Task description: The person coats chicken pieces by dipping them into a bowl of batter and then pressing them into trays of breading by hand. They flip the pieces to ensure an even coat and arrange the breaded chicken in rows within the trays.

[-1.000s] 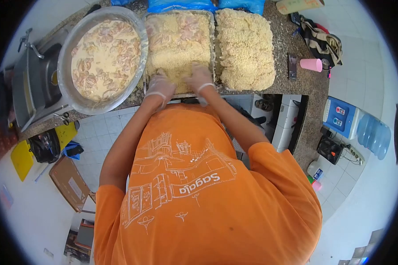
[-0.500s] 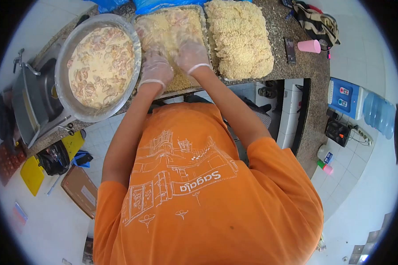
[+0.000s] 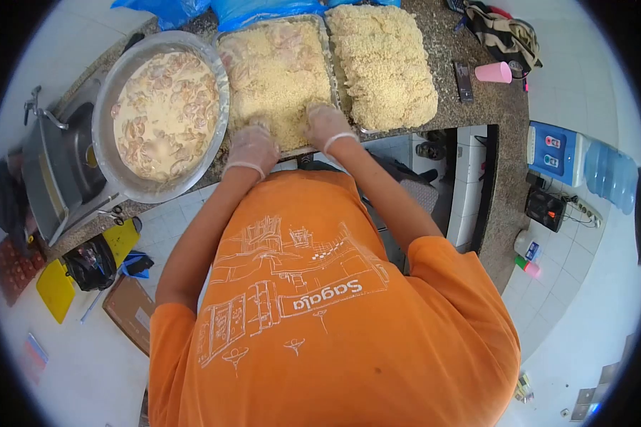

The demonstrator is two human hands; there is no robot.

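Observation:
A rectangular tray (image 3: 332, 80) holds a thick bed of pale breadcrumbs (image 3: 281, 89), with breaded pieces of raw meat, seemingly chicken, (image 3: 281, 39) toward its far end. At the tray's near left corner, my left hand (image 3: 253, 149) in a clear plastic glove presses into the crumbs. My right hand (image 3: 329, 128), gloved the same way, is in the crumbs at the near right side. The fingers of both hands are mostly sunk in the crumbs, so their grip is hidden. Left of the tray stands a big metal bowl (image 3: 222, 99) of meat pieces in creamy batter (image 3: 167, 114).
A second tray heaped with breaded pieces (image 3: 384, 67) stands to the right. Beyond it are a dark phone (image 3: 463, 80), a pink cup (image 3: 493, 72) and a bag (image 3: 502, 39). Blue plastic bags (image 3: 263, 11) line the back. A sink (image 3: 85, 149) lies left of the bowl.
Both hands have drawn back from the middle of the tray to its near edge and moved slightly apart. The breaded pieces and crumbs they covered now show.

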